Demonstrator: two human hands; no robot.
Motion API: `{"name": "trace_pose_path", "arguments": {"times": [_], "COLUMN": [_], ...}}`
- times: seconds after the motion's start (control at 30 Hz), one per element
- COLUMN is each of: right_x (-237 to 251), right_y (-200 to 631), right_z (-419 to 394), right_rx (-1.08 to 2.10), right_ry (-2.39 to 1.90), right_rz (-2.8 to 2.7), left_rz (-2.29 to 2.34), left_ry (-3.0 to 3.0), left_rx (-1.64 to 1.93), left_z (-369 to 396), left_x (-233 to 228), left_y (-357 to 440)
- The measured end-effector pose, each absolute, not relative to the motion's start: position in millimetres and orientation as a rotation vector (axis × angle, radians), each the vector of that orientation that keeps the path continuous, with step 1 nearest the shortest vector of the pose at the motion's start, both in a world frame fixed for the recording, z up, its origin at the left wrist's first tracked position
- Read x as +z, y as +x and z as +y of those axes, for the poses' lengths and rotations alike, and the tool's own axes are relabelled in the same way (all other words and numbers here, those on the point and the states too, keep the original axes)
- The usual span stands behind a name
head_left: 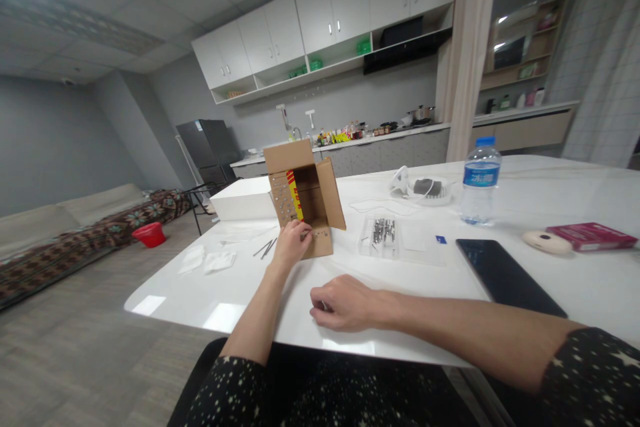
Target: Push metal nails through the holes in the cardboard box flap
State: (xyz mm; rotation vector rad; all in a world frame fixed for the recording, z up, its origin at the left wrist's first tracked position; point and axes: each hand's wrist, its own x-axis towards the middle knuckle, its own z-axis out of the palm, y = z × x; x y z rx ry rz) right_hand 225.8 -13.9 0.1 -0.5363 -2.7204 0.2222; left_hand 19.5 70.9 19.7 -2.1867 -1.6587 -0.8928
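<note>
An open cardboard box (313,197) stands on the white table, its opening toward me and its flaps folded out. Small light pieces dot its left flap (283,200), and a few lie on the lower flap (324,243). My left hand (294,241) is at the lower left of the opening, fingers curled closed against the lower flap; whatever is in them is hidden. Nearer to me, my right hand (345,303) rests on the table in a loose fist, its contents hidden too. A clear plastic case (379,237) with many small metal pieces lies right of the box.
Thin dark sticks (269,248) and white tissues (220,261) lie left of the box, before a white carton (247,199). At right are a phone (507,275), a water bottle (480,183), a cream oval object (547,242), a maroon box (593,237) and a white corded device (427,190).
</note>
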Motion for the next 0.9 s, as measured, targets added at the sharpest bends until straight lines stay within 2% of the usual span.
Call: {"name": "trace_pose_path", "arguments": {"times": [0.27,0.57,0.9], "right_x": [1.2,0.9,1.0], "right_y": [226.3,226.3,226.8], "right_z": [-14.3,-14.1,-14.2], "right_rx": [0.217,0.198,0.194], "right_ry": [-0.536,-0.551,-0.53], "right_rz": [-2.73,-2.741,-2.728], "left_rz": [-1.844,-1.859,-1.914], "left_ry": [-2.134,-2.223,-2.168], "left_rx": [-0.857,-0.906,-0.796], "left_z": [70.3,70.7,67.9], "left_x": [19.6,17.3,21.4], "left_y": [1.9,-6.7,-12.1]}}
